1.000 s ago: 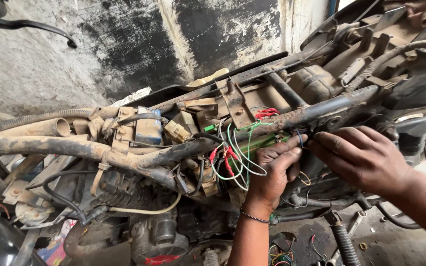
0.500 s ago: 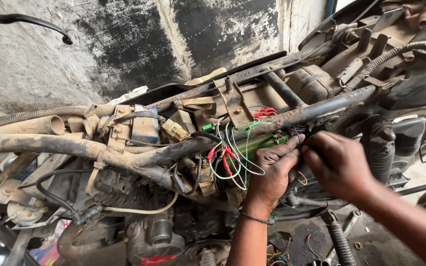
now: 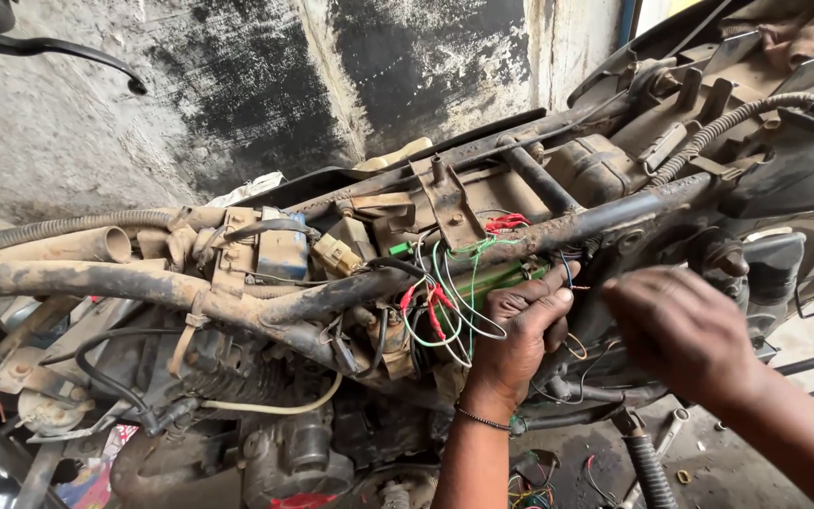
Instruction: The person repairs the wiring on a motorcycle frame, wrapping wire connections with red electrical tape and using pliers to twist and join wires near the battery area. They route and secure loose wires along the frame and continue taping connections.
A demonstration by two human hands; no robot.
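At the centre of the frame we are clasping the green, white and red wire bundle [image 3: 445,306] under the rusty frame tube [image 3: 558,231] with our left hand [image 3: 517,335], our right hand [image 3: 685,330] hovering loosely curled, empty, with wires hanging unconnected.

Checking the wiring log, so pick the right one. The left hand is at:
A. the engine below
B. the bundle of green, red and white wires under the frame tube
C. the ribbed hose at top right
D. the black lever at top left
B: the left hand grips at the loose wires just below the rusty frame tube.
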